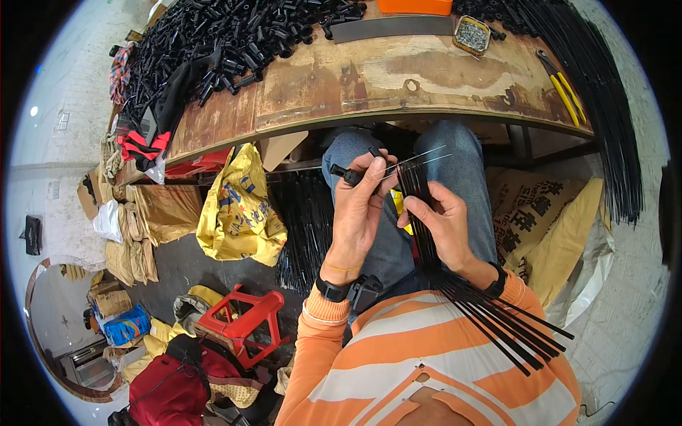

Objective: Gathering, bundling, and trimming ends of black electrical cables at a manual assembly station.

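Observation:
My left hand [356, 213] is closed around a few small black tubular plastic pieces [346, 174], which stick out past its fingers. Two thin shiny wires [428, 156] run from beside its thumb and fingertips toward the right; where they begin is hidden. My right hand [442, 224] grips a bundle of thin black rods [490, 309] between thumb and fingers. The bundle's upper ends come close to my left fingertips, and its lower ends fan out across my striped top. Both hands are above my lap, in front of the bench edge.
On the wooden bench [312, 89] lie a heap of black tubular pieces [241, 39], a grey metal strip [394, 28], a tray of small metal parts [472, 35], yellow-handled pliers [566, 96] and long black rods [604, 106]. A yellow sack [241, 213] and red stool [245, 323] are at left.

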Demonstrator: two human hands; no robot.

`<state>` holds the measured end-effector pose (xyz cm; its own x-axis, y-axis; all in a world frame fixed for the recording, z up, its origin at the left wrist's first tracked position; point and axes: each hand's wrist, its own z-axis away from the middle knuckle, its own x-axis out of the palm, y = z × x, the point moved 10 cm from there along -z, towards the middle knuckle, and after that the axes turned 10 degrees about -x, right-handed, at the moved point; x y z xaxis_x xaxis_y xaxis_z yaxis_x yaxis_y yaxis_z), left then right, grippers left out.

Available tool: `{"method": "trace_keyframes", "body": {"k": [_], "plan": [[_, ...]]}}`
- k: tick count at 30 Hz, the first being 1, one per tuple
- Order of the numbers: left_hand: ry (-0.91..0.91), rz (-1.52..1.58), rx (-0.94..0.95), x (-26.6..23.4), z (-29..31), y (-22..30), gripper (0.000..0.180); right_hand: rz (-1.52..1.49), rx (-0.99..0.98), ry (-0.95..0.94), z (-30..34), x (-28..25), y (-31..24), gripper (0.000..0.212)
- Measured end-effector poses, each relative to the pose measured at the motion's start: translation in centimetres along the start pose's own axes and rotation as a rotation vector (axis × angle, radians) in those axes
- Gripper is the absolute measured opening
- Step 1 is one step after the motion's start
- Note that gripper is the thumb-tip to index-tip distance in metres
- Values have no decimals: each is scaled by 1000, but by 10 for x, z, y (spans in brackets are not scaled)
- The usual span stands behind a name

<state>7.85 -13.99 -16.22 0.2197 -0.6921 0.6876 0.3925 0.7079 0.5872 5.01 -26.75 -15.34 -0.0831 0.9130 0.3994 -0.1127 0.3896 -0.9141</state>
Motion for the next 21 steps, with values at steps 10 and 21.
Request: {"method": "trace_keyframes", "body": {"k": [10,21], "plan": [[-38,4,-49,1,-1,-5,16,-19,-19,-6,-1,0,0,21],[-32,-71,-48,-1,1,0,29,-18,-24,-26,-3,6,0,16]]}}
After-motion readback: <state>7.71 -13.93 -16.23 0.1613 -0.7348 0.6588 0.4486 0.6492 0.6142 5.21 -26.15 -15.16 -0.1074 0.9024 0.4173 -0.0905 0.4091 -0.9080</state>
